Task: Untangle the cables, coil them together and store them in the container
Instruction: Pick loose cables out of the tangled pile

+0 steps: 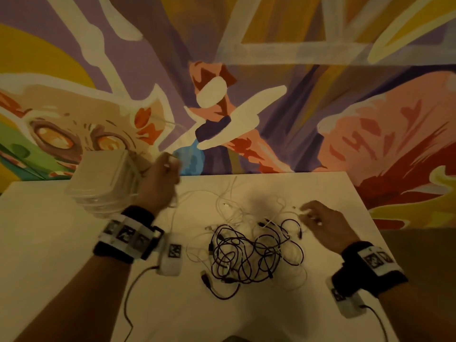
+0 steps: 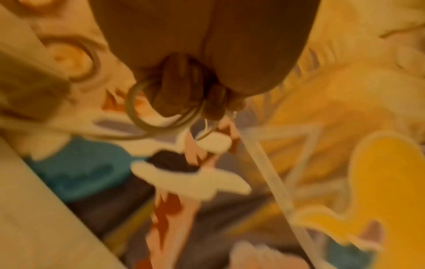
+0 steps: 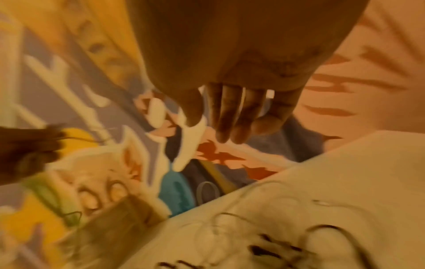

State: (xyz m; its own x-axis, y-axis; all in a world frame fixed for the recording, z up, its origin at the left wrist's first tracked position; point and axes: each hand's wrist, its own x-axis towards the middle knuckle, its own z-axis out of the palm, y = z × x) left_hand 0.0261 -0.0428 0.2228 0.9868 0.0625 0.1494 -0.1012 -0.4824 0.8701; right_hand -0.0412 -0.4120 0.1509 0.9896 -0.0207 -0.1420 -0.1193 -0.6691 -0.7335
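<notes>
A tangle of black cables mixed with thin white cables lies in the middle of the white table. My left hand is raised above the table's far left and grips a white cable, looped round its curled fingers. The strand hangs from it down to the pile. My right hand hovers over the right side of the tangle, its fingers straight and relaxed with nothing in them. A clear plastic container stands at the far left, just left of my left hand.
A painted mural wall rises right behind the table's far edge. The table's right edge runs close to my right hand. A dark wire hangs from my left wrist camera across the near table.
</notes>
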